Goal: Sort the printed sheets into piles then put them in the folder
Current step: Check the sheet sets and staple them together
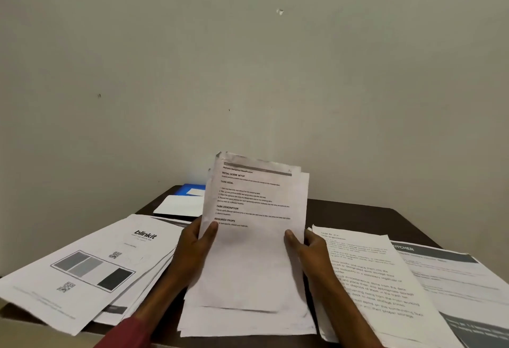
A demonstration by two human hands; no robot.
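Holding entry: stack of printed sheets [253, 237], raised near upright over the near side of the bench [352, 215], corners uneven at the top. Left hand [192, 254]: grips the stack's left edge, thumb on the front face. Right hand [308, 254]: grips the right edge, thumb likewise in front. Top sheet: text page with the headings "TASK GOAL" and "TASK DESCRIPTION". Piles on the bench: blinkit pile [91, 265] at left, fanned loosely; task-text pile [371, 278] at right; KITCHEN pile [454, 273] just beside it, far right. Blue folder [194, 187]: far edge, well apart from the hands, white sheet [179, 205] just in front of it. Step judged: reading the top sheet to choose its pile. Advice: match by heading layout, which here probably suits the task-text pile; peel one sheet only with the right thumb while the left hand keeps the rest pinched; lay it square so the piles slide into the folder cleanly.
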